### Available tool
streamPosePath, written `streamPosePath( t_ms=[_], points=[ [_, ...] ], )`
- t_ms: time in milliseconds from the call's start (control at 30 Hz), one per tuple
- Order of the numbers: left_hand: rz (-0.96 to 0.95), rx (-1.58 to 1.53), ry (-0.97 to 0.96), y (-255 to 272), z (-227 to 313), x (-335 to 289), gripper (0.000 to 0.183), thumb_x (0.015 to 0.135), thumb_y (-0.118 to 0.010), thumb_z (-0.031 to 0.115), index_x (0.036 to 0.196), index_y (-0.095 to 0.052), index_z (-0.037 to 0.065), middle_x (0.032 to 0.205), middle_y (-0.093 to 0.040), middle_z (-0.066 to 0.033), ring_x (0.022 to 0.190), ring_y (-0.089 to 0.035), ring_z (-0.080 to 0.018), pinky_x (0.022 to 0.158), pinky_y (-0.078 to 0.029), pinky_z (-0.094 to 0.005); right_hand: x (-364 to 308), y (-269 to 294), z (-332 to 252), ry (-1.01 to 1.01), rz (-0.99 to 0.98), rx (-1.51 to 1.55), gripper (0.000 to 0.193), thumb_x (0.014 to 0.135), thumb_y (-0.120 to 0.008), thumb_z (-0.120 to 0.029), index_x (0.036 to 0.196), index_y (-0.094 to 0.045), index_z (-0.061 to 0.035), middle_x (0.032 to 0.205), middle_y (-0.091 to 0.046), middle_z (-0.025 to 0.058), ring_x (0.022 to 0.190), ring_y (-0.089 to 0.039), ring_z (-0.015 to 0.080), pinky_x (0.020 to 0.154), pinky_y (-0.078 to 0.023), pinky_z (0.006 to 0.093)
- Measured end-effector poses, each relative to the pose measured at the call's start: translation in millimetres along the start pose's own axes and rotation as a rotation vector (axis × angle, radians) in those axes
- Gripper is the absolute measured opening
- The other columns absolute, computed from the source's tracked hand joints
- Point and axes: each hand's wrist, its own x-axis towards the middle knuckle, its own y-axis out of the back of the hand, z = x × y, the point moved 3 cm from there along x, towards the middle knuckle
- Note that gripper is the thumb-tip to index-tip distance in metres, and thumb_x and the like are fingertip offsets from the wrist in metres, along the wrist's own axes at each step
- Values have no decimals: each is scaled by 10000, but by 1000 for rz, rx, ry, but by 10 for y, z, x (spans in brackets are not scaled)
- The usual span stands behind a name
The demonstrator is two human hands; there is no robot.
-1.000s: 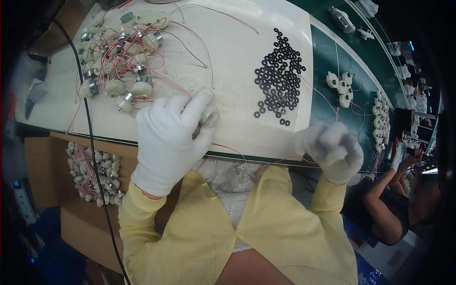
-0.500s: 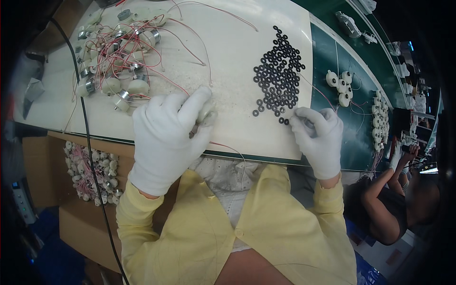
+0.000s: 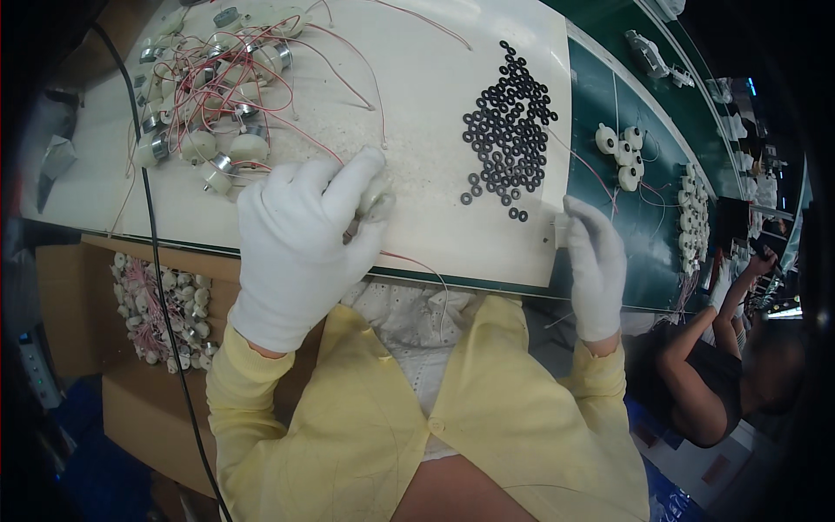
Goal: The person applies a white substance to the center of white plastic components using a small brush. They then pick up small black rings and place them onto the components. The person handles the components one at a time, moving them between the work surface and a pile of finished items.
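Observation:
My left hand [image 3: 304, 235], in a white glove, is closed around a small motor [image 3: 376, 193] with a pale housing. Its fingers hide most of it, and a red wire [image 3: 416, 261] trails below over the table edge. My right hand [image 3: 596, 270], also gloved, is at the right edge of the white work surface [image 3: 426, 187], fingers stretched upward. Beside its fingertips shows a small pale piece [image 3: 561, 230]; whether they touch it is unclear. A tiny dark bit [image 3: 545, 240] sits just left. Black rings [image 3: 509, 130] lie in a loose heap beyond that hand.
Motors with tangled red wires [image 3: 217, 96] are piled at the far left. A black cable [image 3: 156, 252] crosses the left side. Below, a cardboard box [image 3: 65, 304] holds more wired parts. White motors with black centres [image 3: 624, 157] stand on the green mat; a co-worker [image 3: 696, 365] is at the right.
My right hand has shifted slightly right, away from the rings, and its bent fingers have straightened. The pale piece and dark bit now show beside it. My left hand keeps its grip.

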Motion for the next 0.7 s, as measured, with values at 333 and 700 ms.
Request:
streamPosePath(
  t_ms=[333, 700],
  points=[
    [15, -14, 1, -16, 0, -7, 367, 779, -795, 157, 1138, -717, 132, 804, -584, -25, 718, -570, -253, 626, -446, -405, 40, -56, -83, -116, -127, 145, 304, 1015, -605, -59, 1306, -655, 16, 960, -670, 2, 805, -569, 71, 715, -476, 230],
    [0, -34, 11, -16, -10, 6, 357, 787, -793, 163, 1133, -716, 131, 794, -581, -29, 706, -569, -262, 622, -448, -411, 148, -39, -191, 423, -190, -311, 415, 839, -758, -58, 1242, -664, -80, 941, -679, 82, 804, -646, 281, 736, -495, 394]
  ],
)
